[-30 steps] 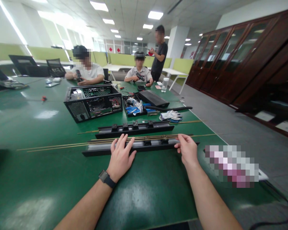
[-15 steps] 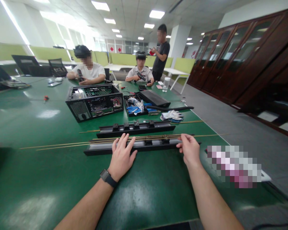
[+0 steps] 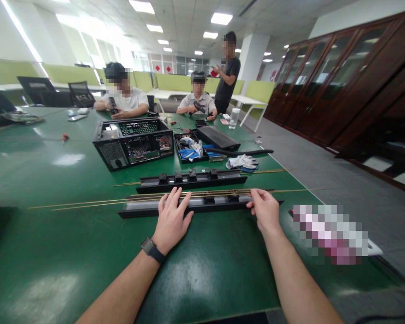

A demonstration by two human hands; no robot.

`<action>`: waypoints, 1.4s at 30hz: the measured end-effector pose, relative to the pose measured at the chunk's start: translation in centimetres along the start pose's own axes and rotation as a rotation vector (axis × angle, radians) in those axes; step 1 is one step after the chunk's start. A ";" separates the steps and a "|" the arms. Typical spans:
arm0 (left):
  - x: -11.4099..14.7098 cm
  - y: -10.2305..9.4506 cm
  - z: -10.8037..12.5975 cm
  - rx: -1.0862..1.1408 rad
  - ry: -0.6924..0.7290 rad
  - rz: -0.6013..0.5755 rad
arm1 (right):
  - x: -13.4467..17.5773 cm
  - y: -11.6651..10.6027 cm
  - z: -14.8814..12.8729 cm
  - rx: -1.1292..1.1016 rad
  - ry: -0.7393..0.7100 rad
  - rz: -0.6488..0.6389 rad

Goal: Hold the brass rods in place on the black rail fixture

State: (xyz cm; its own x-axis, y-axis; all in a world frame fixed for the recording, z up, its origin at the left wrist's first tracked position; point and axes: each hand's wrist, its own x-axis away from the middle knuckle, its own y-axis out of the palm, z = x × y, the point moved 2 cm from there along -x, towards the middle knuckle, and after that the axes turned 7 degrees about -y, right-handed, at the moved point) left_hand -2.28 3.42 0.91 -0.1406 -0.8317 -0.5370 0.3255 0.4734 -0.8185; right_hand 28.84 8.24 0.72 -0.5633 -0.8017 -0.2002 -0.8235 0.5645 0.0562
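Note:
A long black channel (image 3: 135, 213) with a pale inner strip lies across the green table in front of me. Thin brass-coloured rods (image 3: 94, 204) run lengthwise over it and stick out past its left end. Spread flat across the rods and channel, my left hand (image 3: 172, 220) is open, with a watch on its wrist. At the channel's right end, my right hand (image 3: 266, 209) is closed in a pinch on one of the rods; the fingertips partly hide the grip. Small black blocks (image 3: 209, 198) sit in the channel between my hands.
Behind lies a second black channel (image 3: 192, 183) with several blocks and rods. Further back are an open computer case (image 3: 135, 146), a tray of gloves (image 3: 191, 150), a loose white glove (image 3: 241, 162) and a glass (image 3: 234, 119). Two people sit opposite; another person stands.
My right hand has shifted slightly left along the rods, still pinching. My left hand stays spread in about the same place.

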 end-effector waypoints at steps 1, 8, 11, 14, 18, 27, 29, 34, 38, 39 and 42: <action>0.0 0.0 0.0 0.001 0.000 0.001 | -0.1 0.0 0.1 0.003 -0.001 0.006; 0.1 0.1 -0.1 -0.006 -0.006 -0.008 | -0.7 -0.5 0.6 -0.001 -0.016 0.072; 0.1 0.1 -0.1 -0.008 -0.005 -0.008 | -0.7 -0.6 0.6 -0.004 -0.016 0.080; 0.1 0.0 0.0 -0.008 -0.006 -0.006 | -0.6 -0.5 0.6 -0.007 -0.019 0.069; 0.1 0.0 0.0 -0.008 -0.013 -0.013 | -0.5 -0.4 0.6 -0.011 -0.020 0.060; 0.0 0.0 0.0 -0.008 -0.012 -0.016 | -0.3 -0.3 0.2 -0.017 -0.024 0.065; 0.0 0.0 0.0 -0.010 -0.011 -0.017 | -0.3 -0.3 0.2 -0.018 -0.024 0.067; 0.1 -0.1 0.0 -0.014 -0.013 -0.027 | -0.4 -0.3 0.3 -0.012 -0.024 0.063; 0.1 -0.1 -0.1 -0.006 -0.008 -0.017 | -0.5 -0.4 0.5 0.005 -0.018 0.060; 0.1 -0.1 -0.1 -0.002 -0.008 -0.015 | -0.5 -0.4 0.5 0.005 -0.017 0.060; 0.1 0.0 -0.2 0.004 -0.008 -0.013 | -0.5 -0.5 0.6 0.002 -0.017 0.058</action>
State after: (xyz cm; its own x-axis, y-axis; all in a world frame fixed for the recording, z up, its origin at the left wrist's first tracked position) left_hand -2.52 3.36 0.79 -0.1375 -0.8400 -0.5249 0.3278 0.4615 -0.8243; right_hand 29.58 8.51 0.26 -0.6088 -0.7642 -0.2129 -0.7894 0.6103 0.0666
